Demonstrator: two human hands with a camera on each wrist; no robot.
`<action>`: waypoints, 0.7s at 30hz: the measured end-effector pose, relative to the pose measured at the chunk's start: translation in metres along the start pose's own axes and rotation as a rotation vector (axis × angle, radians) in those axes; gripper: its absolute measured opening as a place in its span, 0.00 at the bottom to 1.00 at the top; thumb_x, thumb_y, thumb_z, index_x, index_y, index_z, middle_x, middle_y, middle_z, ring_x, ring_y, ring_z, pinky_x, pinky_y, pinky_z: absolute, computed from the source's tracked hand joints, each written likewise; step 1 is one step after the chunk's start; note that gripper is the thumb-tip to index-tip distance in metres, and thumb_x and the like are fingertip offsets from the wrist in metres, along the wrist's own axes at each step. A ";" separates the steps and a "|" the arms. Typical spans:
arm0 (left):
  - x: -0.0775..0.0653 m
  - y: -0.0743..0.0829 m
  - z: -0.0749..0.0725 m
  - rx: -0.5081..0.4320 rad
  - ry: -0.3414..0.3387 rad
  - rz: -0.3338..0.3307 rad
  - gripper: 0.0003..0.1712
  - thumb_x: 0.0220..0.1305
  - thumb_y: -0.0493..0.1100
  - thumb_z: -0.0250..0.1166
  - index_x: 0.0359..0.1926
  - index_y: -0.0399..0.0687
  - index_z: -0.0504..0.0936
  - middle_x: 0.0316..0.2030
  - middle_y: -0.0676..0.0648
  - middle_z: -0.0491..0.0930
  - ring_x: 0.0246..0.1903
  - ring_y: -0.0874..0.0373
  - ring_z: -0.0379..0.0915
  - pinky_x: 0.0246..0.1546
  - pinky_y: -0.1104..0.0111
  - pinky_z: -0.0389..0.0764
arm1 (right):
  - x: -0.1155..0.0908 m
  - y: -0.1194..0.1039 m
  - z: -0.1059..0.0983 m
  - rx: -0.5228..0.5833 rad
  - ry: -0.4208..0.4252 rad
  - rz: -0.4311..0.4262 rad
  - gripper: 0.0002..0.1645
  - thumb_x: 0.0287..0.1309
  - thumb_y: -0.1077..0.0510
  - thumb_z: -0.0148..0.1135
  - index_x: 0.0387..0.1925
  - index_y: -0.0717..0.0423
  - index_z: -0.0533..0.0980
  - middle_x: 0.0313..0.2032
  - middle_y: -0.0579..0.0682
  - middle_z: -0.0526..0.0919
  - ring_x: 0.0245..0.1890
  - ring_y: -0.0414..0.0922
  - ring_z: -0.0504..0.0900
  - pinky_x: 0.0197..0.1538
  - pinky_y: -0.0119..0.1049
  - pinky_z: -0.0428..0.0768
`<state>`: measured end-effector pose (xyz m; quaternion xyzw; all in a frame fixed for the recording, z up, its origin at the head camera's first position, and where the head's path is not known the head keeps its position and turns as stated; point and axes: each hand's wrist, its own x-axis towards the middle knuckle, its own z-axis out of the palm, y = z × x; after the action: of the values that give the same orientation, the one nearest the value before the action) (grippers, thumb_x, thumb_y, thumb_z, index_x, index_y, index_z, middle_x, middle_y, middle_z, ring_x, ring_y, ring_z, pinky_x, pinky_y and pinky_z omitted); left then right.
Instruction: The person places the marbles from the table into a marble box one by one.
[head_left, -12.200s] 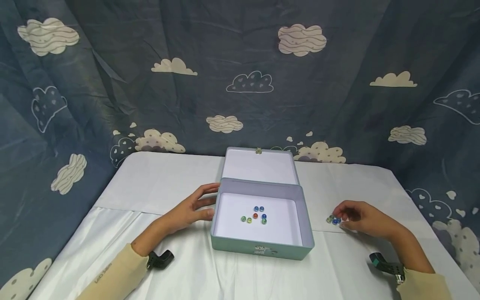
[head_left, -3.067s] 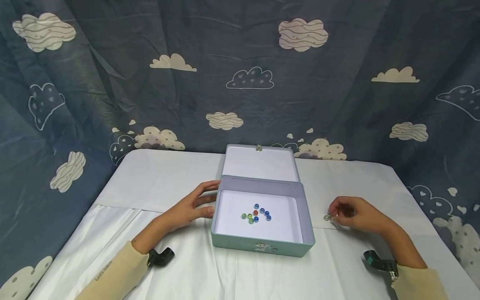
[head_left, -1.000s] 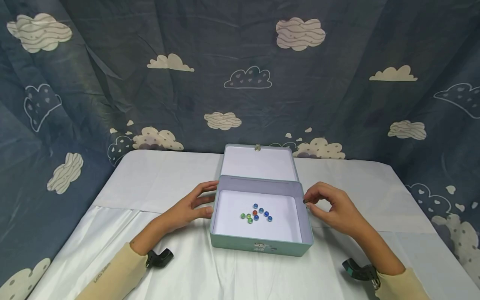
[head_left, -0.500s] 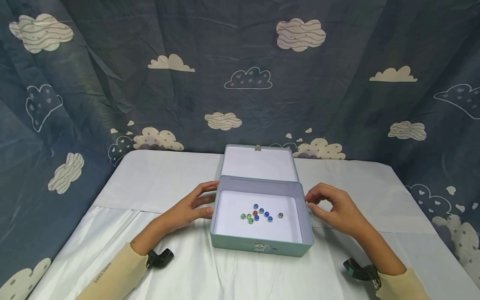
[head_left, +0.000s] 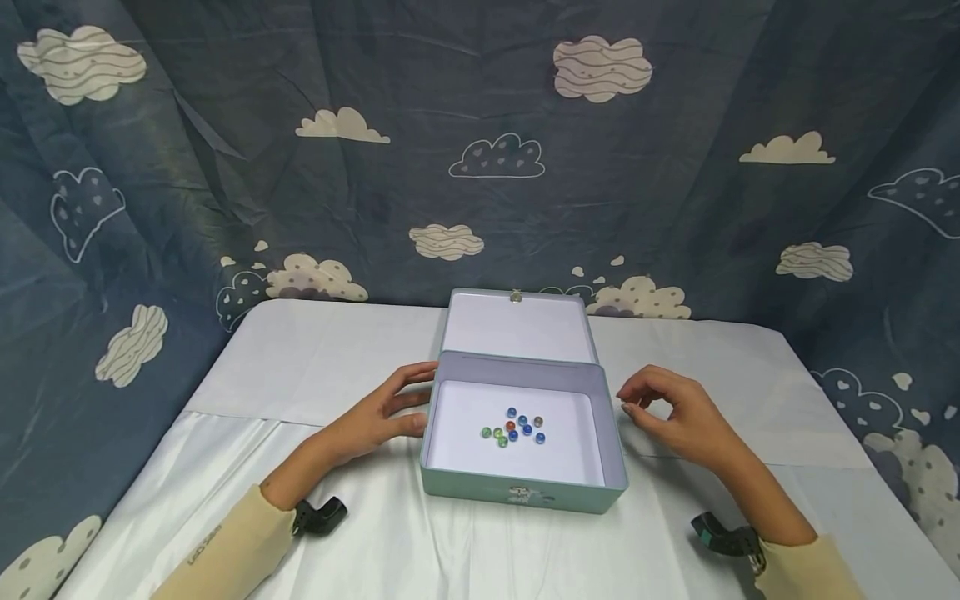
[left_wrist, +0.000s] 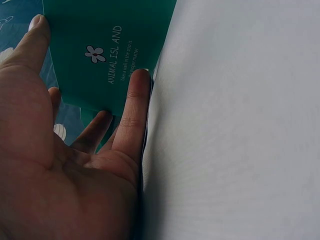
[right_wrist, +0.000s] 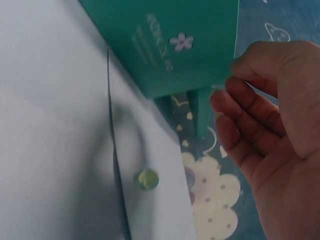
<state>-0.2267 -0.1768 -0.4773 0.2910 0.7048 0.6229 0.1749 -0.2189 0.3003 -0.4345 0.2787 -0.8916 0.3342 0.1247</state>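
A green tin box (head_left: 525,497) stands with its lid (head_left: 517,327) laid back. On its white floor lie several glass marbles: a red marble (head_left: 511,426), a brownish-grey marble (head_left: 538,422), green ones on the left, and several blue ones. My left hand (head_left: 378,417) rests its extended fingers against the box's left wall, also visible in the left wrist view. Just outside the right wall hovers my right hand (head_left: 678,412), fingers loosely bent, nothing seen between them. A yellow-green marble (right_wrist: 146,179) sits on the cloth below that hand in the right wrist view; the hand hides it from the head view.
White cloth (head_left: 352,517) covers the table, with a fold line across it. Behind hangs a dark blue curtain (head_left: 345,217) with cloud prints. Black wrist cameras are strapped to both forearms, such as the right wrist camera (head_left: 723,535).
Marbles from the cluster on the right cloth are now in the box. My right hand carried the brownish-grey one over and released it; it rolled left among the others. The left hand stayed.
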 end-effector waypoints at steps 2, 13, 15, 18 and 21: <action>0.000 0.000 0.000 0.000 0.002 -0.003 0.45 0.77 0.43 0.67 0.85 0.59 0.52 0.83 0.43 0.52 0.79 0.36 0.55 0.59 0.50 0.84 | -0.001 0.006 -0.001 -0.012 -0.011 0.016 0.14 0.59 0.72 0.74 0.43 0.53 0.85 0.40 0.39 0.86 0.38 0.36 0.82 0.44 0.34 0.87; -0.001 -0.001 0.000 -0.016 -0.002 -0.012 0.44 0.78 0.43 0.66 0.84 0.64 0.53 0.83 0.45 0.51 0.79 0.37 0.54 0.59 0.51 0.84 | -0.012 0.033 -0.007 -0.052 -0.031 0.148 0.11 0.61 0.68 0.74 0.43 0.52 0.85 0.39 0.43 0.87 0.36 0.36 0.82 0.43 0.34 0.86; -0.001 -0.001 0.000 -0.014 -0.002 -0.011 0.44 0.78 0.43 0.66 0.84 0.64 0.53 0.83 0.45 0.51 0.79 0.37 0.54 0.59 0.51 0.84 | -0.013 0.037 -0.009 -0.059 -0.032 0.179 0.11 0.62 0.66 0.75 0.44 0.53 0.85 0.39 0.44 0.87 0.36 0.36 0.82 0.44 0.33 0.86; 0.000 -0.001 0.000 -0.008 -0.002 -0.009 0.44 0.78 0.43 0.66 0.84 0.64 0.53 0.83 0.45 0.51 0.79 0.37 0.54 0.59 0.52 0.84 | -0.015 0.043 -0.013 -0.069 -0.040 0.234 0.10 0.63 0.65 0.74 0.45 0.53 0.85 0.39 0.45 0.87 0.37 0.37 0.81 0.44 0.29 0.84; 0.000 -0.001 0.000 -0.003 0.000 -0.007 0.44 0.77 0.44 0.67 0.84 0.64 0.54 0.83 0.45 0.51 0.79 0.37 0.55 0.59 0.52 0.84 | -0.017 0.047 -0.015 -0.067 -0.063 0.278 0.10 0.64 0.65 0.74 0.46 0.55 0.85 0.40 0.46 0.87 0.37 0.37 0.81 0.44 0.26 0.82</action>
<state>-0.2270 -0.1772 -0.4783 0.2883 0.7049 0.6234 0.1772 -0.2321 0.3464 -0.4550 0.1586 -0.9358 0.3093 0.0584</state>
